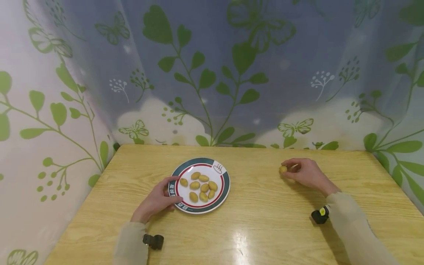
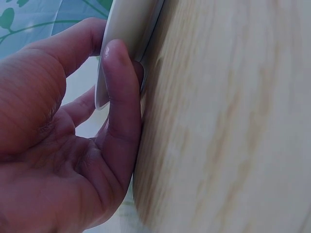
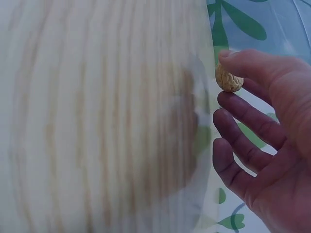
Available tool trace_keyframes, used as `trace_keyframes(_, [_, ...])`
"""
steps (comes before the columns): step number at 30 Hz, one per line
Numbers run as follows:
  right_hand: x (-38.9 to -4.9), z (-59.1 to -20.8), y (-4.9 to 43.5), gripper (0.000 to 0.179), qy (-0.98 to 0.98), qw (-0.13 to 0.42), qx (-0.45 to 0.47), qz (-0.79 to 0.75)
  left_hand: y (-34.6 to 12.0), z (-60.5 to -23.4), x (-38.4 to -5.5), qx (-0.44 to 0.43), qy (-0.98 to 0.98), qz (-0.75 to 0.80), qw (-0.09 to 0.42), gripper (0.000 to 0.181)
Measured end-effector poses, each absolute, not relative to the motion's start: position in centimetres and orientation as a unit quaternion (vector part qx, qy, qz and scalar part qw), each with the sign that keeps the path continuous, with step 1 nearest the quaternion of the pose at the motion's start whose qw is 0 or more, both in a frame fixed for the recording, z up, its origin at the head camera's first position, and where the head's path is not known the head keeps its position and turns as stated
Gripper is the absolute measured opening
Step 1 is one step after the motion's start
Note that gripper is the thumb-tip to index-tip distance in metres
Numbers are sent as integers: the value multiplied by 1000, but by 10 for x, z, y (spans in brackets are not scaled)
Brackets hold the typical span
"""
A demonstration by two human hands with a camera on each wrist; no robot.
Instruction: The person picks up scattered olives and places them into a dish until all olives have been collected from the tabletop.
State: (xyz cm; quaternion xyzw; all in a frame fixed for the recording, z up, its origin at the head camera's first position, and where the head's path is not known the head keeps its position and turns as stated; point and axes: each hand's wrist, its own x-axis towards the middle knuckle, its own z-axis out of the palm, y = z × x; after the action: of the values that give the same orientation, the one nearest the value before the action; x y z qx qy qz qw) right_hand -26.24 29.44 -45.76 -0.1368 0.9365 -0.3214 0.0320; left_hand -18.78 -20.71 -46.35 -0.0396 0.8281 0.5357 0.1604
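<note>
A white plate (image 1: 187, 173) with a dark green band and a red ring stands at left centre of the table. Several small oval, yellow-brown, nut-like pieces (image 1: 194, 185) lie on it. My left hand (image 1: 157, 198) grips the plate's left rim, and the left wrist view shows the rim (image 2: 100, 92) between the fingers of that hand (image 2: 73, 141). Off to the right, my right hand (image 1: 306, 173) pinches one such nut-like piece (image 1: 283, 169) with its fingertips. Its wrinkled surface (image 3: 228, 80) shows in the right wrist view, where the other fingers of the hand (image 3: 277, 131) are loosely bent.
The wooden table (image 1: 255, 206) reaches to a curtain (image 1: 205, 110) printed with leaves and butterflies at the back and sides. Small black cameras are worn on the left wrist (image 1: 154, 241) and right wrist (image 1: 320, 215).
</note>
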Motion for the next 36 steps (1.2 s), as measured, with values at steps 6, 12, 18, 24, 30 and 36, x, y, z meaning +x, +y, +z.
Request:
trace_keyframes(6, [-260, -452, 291, 37, 934, 23, -139, -330, -207, -463, -188, -40, 830, 534, 156, 76])
trace_keyframes(12, [-257, -447, 284, 37, 933, 19, -142, -331, -206, -462, -187, -46, 830, 533, 157, 76])
trace_keyframes(18, [-253, -442, 277, 37, 929, 13, -154, -337, -205, -461, -187, -42, 827, 538, 158, 77])
trace_keyframes(24, [-250, -437, 269, 37, 925, 5, -165, -342, -207, -463, -188, -35, 826, 539, 158, 77])
trace_keyframes(30, [-250, -439, 262, 36, 923, -12, -174, -342, -208, -466, -189, -33, 820, 549, 157, 76])
trace_keyframes(36, [-250, -439, 254, 35, 920, -19, -181, -346, -208, -466, -188, -32, 823, 545, 158, 76])
